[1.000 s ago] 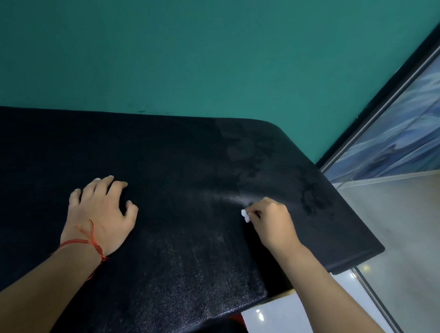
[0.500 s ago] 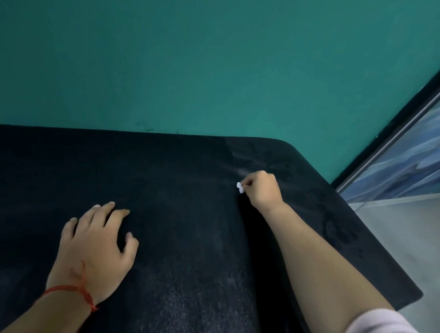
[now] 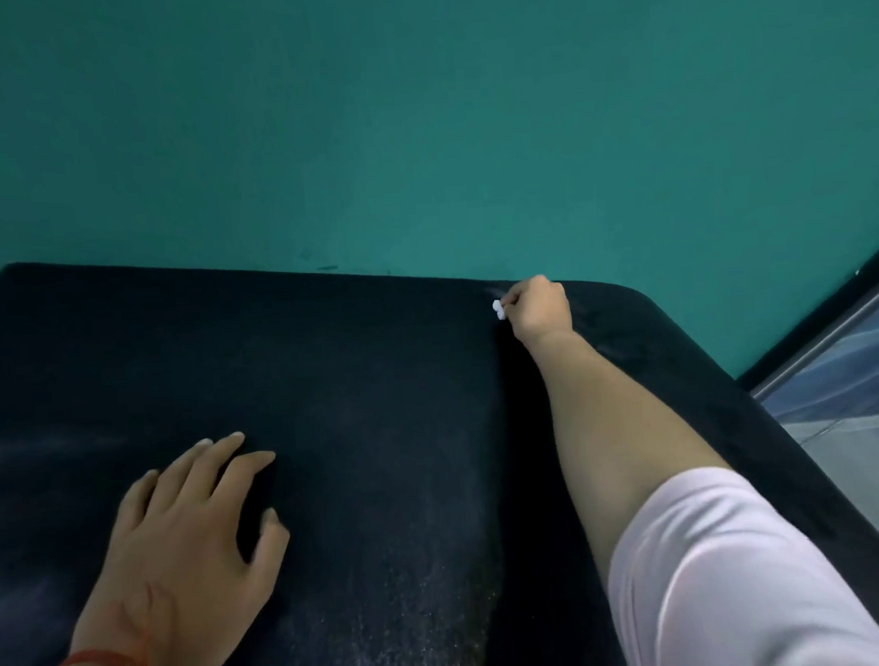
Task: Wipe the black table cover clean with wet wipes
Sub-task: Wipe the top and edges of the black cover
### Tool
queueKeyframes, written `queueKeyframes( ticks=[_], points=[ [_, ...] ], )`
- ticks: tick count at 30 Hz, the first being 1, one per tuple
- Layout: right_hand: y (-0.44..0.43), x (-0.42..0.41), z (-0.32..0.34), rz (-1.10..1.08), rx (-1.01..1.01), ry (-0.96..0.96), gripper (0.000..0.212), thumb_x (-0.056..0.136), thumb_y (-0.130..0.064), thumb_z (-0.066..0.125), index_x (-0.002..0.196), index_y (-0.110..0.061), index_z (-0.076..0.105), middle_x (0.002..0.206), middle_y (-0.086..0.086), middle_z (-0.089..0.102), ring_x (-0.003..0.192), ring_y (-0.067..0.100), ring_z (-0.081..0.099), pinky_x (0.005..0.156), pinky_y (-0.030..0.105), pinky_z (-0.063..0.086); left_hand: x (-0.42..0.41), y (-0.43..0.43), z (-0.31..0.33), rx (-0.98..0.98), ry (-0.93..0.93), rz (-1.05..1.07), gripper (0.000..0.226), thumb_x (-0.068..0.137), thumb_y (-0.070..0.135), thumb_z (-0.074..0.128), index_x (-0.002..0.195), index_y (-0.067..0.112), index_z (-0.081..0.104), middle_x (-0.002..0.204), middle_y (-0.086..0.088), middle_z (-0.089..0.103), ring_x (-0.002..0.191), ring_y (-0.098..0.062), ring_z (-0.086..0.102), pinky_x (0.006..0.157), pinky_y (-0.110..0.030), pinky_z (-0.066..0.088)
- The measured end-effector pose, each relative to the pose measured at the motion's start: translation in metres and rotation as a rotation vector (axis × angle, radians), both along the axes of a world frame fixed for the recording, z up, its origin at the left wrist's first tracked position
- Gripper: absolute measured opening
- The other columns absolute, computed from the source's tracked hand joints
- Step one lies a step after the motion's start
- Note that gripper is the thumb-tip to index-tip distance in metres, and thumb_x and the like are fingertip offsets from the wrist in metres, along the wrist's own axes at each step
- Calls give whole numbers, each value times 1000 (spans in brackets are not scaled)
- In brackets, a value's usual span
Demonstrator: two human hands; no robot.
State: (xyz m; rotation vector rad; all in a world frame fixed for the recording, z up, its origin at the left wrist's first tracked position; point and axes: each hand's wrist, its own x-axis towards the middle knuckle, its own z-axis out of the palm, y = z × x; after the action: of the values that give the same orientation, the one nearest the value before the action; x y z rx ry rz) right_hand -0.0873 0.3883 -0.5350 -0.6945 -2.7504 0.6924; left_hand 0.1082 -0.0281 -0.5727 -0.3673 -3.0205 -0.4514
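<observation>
At 7 o'clock the left hand (image 3: 182, 534) lies flat on the black cover (image 3: 369, 388), grip open, fingers spread. At 1 o'clock, by the cover's far edge, the right hand (image 3: 538, 306) rests on it, grip curled round a white wipe (image 3: 499, 309).

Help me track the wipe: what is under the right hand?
A white wet wipe peeks from the right hand on the black textured table cover. The rest is hidden by curled fingers.
</observation>
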Motion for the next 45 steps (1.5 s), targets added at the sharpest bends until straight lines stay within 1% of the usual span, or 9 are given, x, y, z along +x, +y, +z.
queueKeyframes(
  ticks=[12,14,20,23,26,28,32,41,45],
  points=[
    [12,-72,-10,8,10,55,11,93,-12,78,86,-18,83,87,4,76,73,22,67,59,24,46,-4,-1,-3,62,11,-2,55,90,54,40,141,39,53,158,14,44,151,-13,34,125,-50,26],
    [14,-75,-9,16,48,30,10,95,-14,77,87,-14,82,88,8,75,71,24,66,61,29,52,-3,-2,-3,60,10,1,55,90,55,40,141,40,53,158,15,43,151,-13,34,125,-49,25],
    [39,-71,0,-14,205,-86,22,99,-30,75,101,-8,81,96,16,74,84,34,68,76,37,60,-4,-2,-2,64,21,7,54,90,55,40,141,41,53,157,17,43,151,-11,33,125,-48,25],
    [46,-64,1,21,269,-129,25,101,-33,72,102,-9,79,95,15,72,82,33,67,71,35,58,-3,-2,-1,53,22,6,53,91,55,39,141,41,53,157,17,43,152,-10,32,125,-48,25],
    [52,-54,3,119,322,-179,16,105,-22,66,109,-12,78,107,15,72,92,35,68,82,41,61,-3,-3,-2,38,19,1,54,93,56,38,142,40,52,157,16,42,153,-10,30,126,-48,24],
    [59,-47,6,201,339,-202,28,104,-8,59,119,-21,79,119,11,73,104,35,68,94,42,60,-3,-3,-3,29,24,-1,54,93,56,37,143,39,51,158,15,42,153,-11,31,126,-48,23],
    [70,-29,16,319,355,-226,29,104,-12,61,122,-25,79,127,8,72,112,35,67,100,40,56,-4,-5,-2,21,23,-9,56,94,57,36,145,38,50,158,12,42,152,-13,31,126,-48,22],
    [80,30,24,477,312,-301,38,97,-5,58,117,-27,82,127,-6,74,122,21,64,107,29,46,0,-3,0,40,40,-9,55,92,54,38,142,37,52,155,8,47,148,-19,38,123,-51,28],
    [82,69,19,516,291,-280,43,94,1,56,116,-25,83,110,-16,66,117,14,61,102,20,40,1,-3,1,47,57,-14,54,92,54,39,141,36,53,154,7,49,148,-20,40,121,-52,29]
  ],
)
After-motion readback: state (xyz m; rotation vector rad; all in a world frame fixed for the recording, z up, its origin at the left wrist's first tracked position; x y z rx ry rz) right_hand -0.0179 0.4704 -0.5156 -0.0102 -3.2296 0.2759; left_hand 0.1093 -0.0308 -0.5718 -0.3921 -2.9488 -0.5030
